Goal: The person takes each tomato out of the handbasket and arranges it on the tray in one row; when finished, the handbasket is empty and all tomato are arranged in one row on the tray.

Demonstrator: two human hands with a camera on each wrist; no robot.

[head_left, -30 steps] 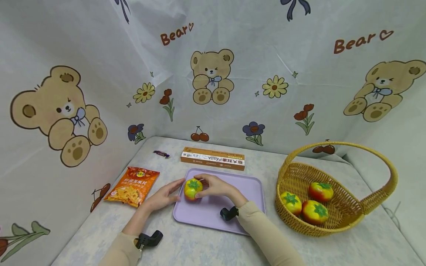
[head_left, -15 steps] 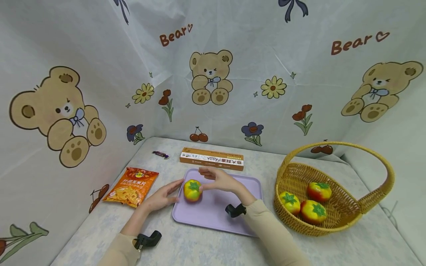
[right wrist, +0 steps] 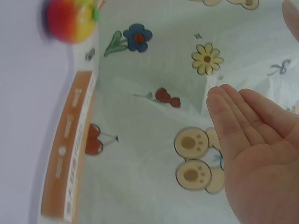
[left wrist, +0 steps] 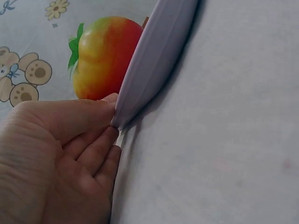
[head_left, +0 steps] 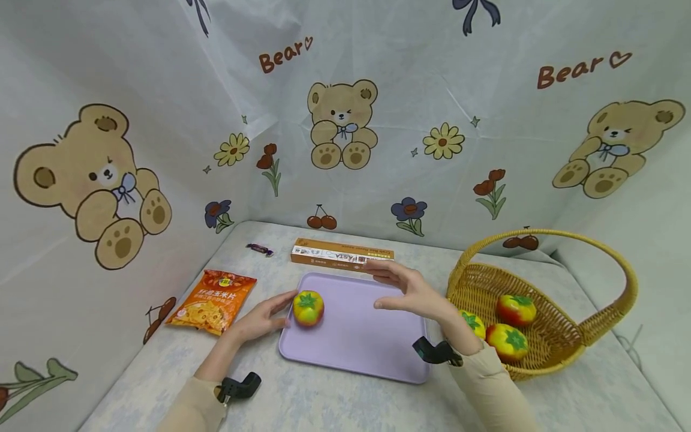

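A yellow-and-red toy persimmon (head_left: 308, 308) with a green leafy top sits at the left end of the lilac tray (head_left: 356, 336). My left hand (head_left: 259, 321) touches the tray's left rim with thumb and fingertips, beside the persimmon; the left wrist view shows the fingertips against the rim (left wrist: 145, 65). Over the tray's right end, my right hand (head_left: 412, 291) is held in the air with fingers extended and thumb apart, holding nothing. To its right, several similar persimmons (head_left: 507, 342) lie in a wicker basket (head_left: 545, 288); the right forearm partly covers one of them.
Behind the tray lies a long pasta box (head_left: 324, 253), partly covered by the right hand. An orange snack bag (head_left: 213, 303) lies left of the tray, and a small wrapped candy (head_left: 260, 249) farther back. The basket's tall handle (head_left: 604, 249) arches up at the right.
My right hand has let go of the persimmon on the tray and moved right toward the basket. The left hand has stayed at the tray's rim.
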